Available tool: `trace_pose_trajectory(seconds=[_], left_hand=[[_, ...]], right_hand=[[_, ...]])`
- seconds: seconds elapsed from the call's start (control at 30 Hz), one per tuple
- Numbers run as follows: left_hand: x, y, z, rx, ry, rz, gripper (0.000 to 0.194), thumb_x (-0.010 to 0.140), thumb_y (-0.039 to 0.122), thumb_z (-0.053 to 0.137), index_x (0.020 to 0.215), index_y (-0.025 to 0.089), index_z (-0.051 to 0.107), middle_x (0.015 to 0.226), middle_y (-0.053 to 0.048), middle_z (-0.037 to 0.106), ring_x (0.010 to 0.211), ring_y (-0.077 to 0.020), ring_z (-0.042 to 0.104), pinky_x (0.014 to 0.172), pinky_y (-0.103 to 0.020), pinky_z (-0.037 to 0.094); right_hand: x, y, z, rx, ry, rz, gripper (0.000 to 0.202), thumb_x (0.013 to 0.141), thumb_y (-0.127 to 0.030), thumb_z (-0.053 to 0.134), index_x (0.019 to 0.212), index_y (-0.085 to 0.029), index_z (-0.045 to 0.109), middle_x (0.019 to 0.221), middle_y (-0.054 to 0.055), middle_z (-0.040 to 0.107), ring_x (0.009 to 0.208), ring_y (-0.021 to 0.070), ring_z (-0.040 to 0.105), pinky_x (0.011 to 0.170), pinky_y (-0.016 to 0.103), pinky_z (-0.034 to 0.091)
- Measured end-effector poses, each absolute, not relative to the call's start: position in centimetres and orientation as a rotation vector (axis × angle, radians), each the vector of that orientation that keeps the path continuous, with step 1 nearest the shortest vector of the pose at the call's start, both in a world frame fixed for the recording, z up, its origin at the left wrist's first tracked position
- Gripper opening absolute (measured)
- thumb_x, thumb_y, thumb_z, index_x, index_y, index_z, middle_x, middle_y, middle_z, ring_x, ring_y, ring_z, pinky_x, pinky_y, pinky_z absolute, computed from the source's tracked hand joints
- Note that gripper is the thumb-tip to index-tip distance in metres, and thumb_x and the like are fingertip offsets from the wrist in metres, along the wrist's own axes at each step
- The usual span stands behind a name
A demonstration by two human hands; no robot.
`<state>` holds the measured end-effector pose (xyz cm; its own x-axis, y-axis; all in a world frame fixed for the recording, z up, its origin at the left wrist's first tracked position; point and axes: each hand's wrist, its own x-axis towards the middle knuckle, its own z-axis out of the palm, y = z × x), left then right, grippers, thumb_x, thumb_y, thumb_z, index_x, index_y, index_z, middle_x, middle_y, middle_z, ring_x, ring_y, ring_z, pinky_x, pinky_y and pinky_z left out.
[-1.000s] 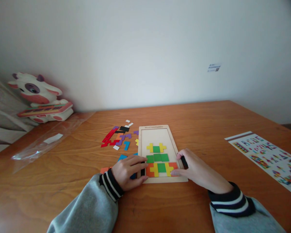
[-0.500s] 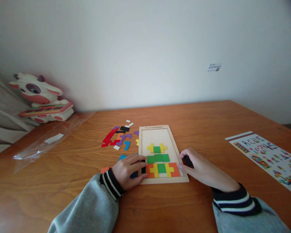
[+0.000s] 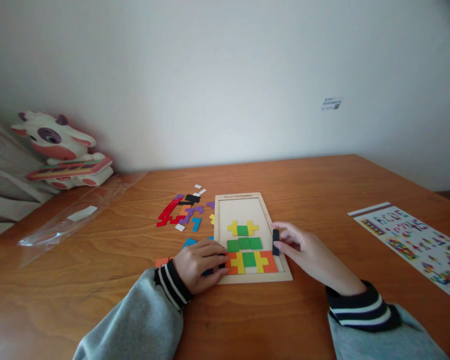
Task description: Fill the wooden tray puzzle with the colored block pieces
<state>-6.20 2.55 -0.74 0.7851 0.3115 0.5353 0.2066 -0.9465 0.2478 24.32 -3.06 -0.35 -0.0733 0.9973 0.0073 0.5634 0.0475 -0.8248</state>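
A pale wooden puzzle tray [image 3: 216,215] lies in the middle of the table, bearing yellow, green and orange pieces in three rows. My right hand [image 3: 294,242] pinches a black bar piece [image 3: 276,242] upright over the tray's right rim. At the tray's lower left, my left hand [image 3: 202,262] rests with curved fingers over a second black piece [image 3: 222,262], touching it beside the left orange piece [image 3: 231,263]. The green row [image 3: 244,244] and the yellow and green row [image 3: 242,230] lie farther up.
Loose red [image 3: 169,210], purple, black and white pieces lie left of the tray. A printed pattern sheet [image 3: 412,240] is at the right. Clear plastic wrapping [image 3: 75,220] and a cow-shaped toy keyboard [image 3: 67,150] are at the left.
My right hand has turned the black bar upright and brought it left over the tray's right rim. My left hand has hardly moved.
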Motion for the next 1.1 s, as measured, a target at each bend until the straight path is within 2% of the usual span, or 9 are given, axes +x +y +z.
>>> trace_pose_trajectory(seconds=[0.13, 0.3, 0.6, 0.9, 0.97, 1.1], left_hand=[[-6.2, 2.6, -0.8, 2.793, 0.406, 0.881, 0.018, 0.086, 0.022, 0.064, 0.101, 0.015, 0.07, 0.1, -0.01, 0.074, 0.093, -0.0202, 0.068, 0.084, -0.033, 0.06], [-6.2, 2.6, -0.7, 2.798, 0.413, 0.868, 0.018, 0.086, 0.022, 0.064, 0.101, 0.015, 0.07, 0.1, -0.011, 0.074, 0.094, -0.0205, 0.069, 0.084, -0.033, 0.06], [-6.2, 2.6, -0.7, 2.799, 0.408, 0.879, 0.018, 0.086, 0.024, 0.064, 0.102, 0.016, 0.069, 0.1, -0.01, 0.073, 0.093, -0.0199, 0.069, 0.082, -0.032, 0.06], [-6.2, 2.8, -0.7, 2.821, 0.404, 0.88, 0.017, 0.086, 0.023, 0.064, 0.101, 0.017, 0.069, 0.097, -0.009, 0.073, 0.091, -0.0197, 0.068, 0.081, -0.033, 0.059], [-6.4, 2.9, -1.0, 2.818, 0.395, 0.881, 0.021, 0.084, 0.028, 0.066, 0.102, 0.017, 0.069, 0.098, -0.01, 0.073, 0.092, -0.0203, 0.067, 0.082, -0.034, 0.058], [-6.7, 2.9, -1.5, 2.81, 0.363, 0.869, 0.046, 0.076, 0.049, 0.073, 0.108, 0.016, 0.068, 0.099, -0.011, 0.072, 0.091, -0.0229, 0.067, 0.08, -0.037, 0.058]], right_hand=[[23.8, -3.0, -0.8, -1.587, -1.697, 0.894, 0.033, 0.087, -0.033, 0.057, 0.118, -0.022, 0.061, 0.094, 0.006, 0.072, 0.088, 0.0214, 0.068, 0.083, 0.038, 0.054], [23.7, -2.9, -0.6, -1.586, -1.787, 0.812, 0.028, 0.083, -0.034, 0.061, 0.107, -0.02, 0.066, 0.085, 0.005, 0.066, 0.075, 0.0191, 0.064, 0.071, 0.034, 0.053], [24.4, -3.0, -0.8, -1.63, -1.808, 0.829, 0.031, 0.079, -0.04, 0.068, 0.103, -0.02, 0.067, 0.091, 0.005, 0.061, 0.079, 0.0181, 0.059, 0.073, 0.033, 0.052], [24.5, -3.2, -0.2, -1.617, -1.902, 0.789, 0.026, 0.086, -0.046, 0.062, 0.093, -0.021, 0.068, 0.089, 0.004, 0.061, 0.077, 0.0172, 0.059, 0.071, 0.033, 0.052], [24.3, -3.3, 0.0, -1.601, -1.889, 0.731, 0.027, 0.087, -0.045, 0.062, 0.098, -0.021, 0.066, 0.093, 0.005, 0.061, 0.081, 0.0179, 0.06, 0.075, 0.034, 0.052], [22.9, -3.8, 1.3, -1.5, -1.97, 0.617, 0.032, 0.086, -0.049, 0.065, 0.105, -0.023, 0.065, 0.107, 0.007, 0.062, 0.099, 0.0216, 0.06, 0.091, 0.039, 0.05]])
